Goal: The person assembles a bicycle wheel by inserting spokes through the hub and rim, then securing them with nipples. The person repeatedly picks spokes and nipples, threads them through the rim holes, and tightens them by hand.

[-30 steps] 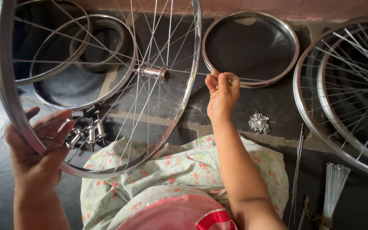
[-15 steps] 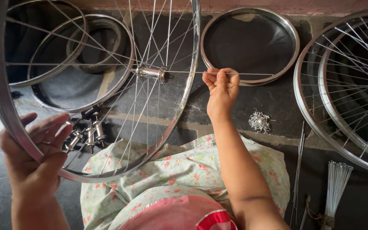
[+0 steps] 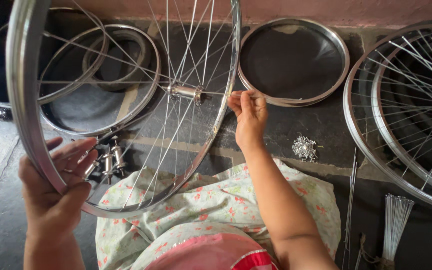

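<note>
A shiny bicycle wheel rim (image 3: pixel 23 90) with spokes and a metal hub (image 3: pixel 185 91) stands tilted over my lap. My left hand (image 3: pixel 56 192) grips the rim at its lower left, thumb on the near side. At the rim's right edge my right hand (image 3: pixel 248 115) has its fingertips pinched on a spoke end. My lap is covered by floral cloth (image 3: pixel 211 205).
Bare rims (image 3: pixel 296 100) lie on the dark floor behind. Spoked wheels (image 3: pixel 401 115) lean at the right. A small heap of spoke nipples (image 3: pixel 304 148), a bundle of loose spokes (image 3: pixel 395 225) and spare hubs (image 3: pixel 108 160) lie nearby.
The wheel has shifted slightly left and turned a little in my hands. My right hand stays pinched at the rim's right edge.
</note>
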A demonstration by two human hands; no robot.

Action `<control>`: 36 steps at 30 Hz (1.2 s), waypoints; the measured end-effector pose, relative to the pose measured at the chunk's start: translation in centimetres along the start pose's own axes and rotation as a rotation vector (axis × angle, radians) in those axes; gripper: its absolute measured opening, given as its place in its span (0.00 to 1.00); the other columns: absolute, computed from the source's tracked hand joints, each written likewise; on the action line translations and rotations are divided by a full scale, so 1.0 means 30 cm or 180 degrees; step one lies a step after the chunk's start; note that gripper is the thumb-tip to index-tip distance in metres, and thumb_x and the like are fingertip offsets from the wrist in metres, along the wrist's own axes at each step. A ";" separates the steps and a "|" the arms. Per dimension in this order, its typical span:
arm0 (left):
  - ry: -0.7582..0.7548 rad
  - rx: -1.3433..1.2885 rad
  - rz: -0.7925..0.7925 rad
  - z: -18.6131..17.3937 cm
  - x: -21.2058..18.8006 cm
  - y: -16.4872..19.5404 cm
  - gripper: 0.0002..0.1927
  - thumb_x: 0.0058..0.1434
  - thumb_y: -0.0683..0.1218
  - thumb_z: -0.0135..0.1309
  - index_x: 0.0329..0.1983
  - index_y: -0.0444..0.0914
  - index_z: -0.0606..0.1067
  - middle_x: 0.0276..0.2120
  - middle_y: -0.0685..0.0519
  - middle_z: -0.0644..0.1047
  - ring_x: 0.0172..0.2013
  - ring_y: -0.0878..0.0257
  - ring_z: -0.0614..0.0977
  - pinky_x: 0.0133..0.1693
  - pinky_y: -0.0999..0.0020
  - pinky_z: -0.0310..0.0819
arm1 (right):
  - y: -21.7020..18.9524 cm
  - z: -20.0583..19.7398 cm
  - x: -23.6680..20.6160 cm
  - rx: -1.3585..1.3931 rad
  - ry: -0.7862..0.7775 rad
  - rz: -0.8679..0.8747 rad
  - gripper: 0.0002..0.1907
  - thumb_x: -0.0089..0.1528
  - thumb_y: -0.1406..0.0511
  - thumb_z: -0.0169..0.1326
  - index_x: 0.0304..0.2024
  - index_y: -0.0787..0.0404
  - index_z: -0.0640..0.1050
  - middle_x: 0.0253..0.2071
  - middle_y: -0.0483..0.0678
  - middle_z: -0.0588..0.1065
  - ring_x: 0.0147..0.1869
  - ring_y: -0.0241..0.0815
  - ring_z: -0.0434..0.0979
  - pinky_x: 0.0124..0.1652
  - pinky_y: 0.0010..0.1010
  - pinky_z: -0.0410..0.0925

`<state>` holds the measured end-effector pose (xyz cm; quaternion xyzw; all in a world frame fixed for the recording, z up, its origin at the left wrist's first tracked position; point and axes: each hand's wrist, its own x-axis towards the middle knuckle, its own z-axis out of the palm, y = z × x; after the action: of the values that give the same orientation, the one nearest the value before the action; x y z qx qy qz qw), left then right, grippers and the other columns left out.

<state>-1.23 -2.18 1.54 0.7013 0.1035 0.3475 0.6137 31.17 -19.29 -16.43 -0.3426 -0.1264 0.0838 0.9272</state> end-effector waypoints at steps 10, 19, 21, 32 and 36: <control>-0.0331 0.0024 0.0147 0.038 -0.018 -0.029 0.41 0.49 0.24 0.42 0.68 0.35 0.55 0.63 0.35 0.70 0.69 0.44 0.70 0.70 0.47 0.63 | 0.023 -0.026 0.018 0.0374 -0.0500 0.0858 0.09 0.72 0.61 0.50 0.49 0.58 0.75 0.55 0.49 0.76 0.58 0.40 0.76 0.59 0.40 0.69; -0.0591 -0.0076 0.0096 0.079 -0.066 -0.001 0.41 0.51 0.23 0.47 0.68 0.36 0.54 0.66 0.35 0.67 0.72 0.45 0.65 0.71 0.45 0.53 | 0.032 0.017 -0.026 0.0325 -0.0729 0.1183 0.11 0.71 0.62 0.51 0.51 0.58 0.79 0.62 0.45 0.73 0.56 0.38 0.75 0.57 0.42 0.68; -0.0597 -0.0110 0.0153 0.079 -0.058 -0.006 0.42 0.51 0.23 0.46 0.69 0.37 0.54 0.66 0.34 0.67 0.72 0.45 0.65 0.72 0.45 0.52 | 0.026 0.018 -0.026 0.0376 -0.0771 0.1212 0.11 0.71 0.61 0.52 0.52 0.58 0.79 0.63 0.45 0.73 0.57 0.38 0.74 0.57 0.41 0.67; -0.0333 0.0002 0.0053 0.088 -0.058 -0.021 0.42 0.51 0.23 0.44 0.70 0.35 0.52 0.64 0.34 0.68 0.72 0.45 0.65 0.71 0.47 0.53 | -0.002 0.019 -0.023 0.0283 0.0335 0.0748 0.11 0.69 0.62 0.51 0.50 0.59 0.77 0.51 0.44 0.75 0.54 0.36 0.74 0.56 0.40 0.70; -0.0489 0.0058 0.0243 0.095 -0.069 -0.028 0.40 0.52 0.23 0.45 0.67 0.35 0.52 0.66 0.34 0.67 0.72 0.45 0.65 0.74 0.46 0.55 | -0.028 0.010 -0.004 0.0488 0.0095 0.0776 0.09 0.68 0.65 0.52 0.49 0.58 0.77 0.51 0.44 0.76 0.54 0.36 0.75 0.55 0.37 0.70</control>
<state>-0.77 -5.42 -0.01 0.7349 0.0325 0.3149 0.5998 31.03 -19.77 -15.67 -0.2848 -0.0634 0.2001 0.9353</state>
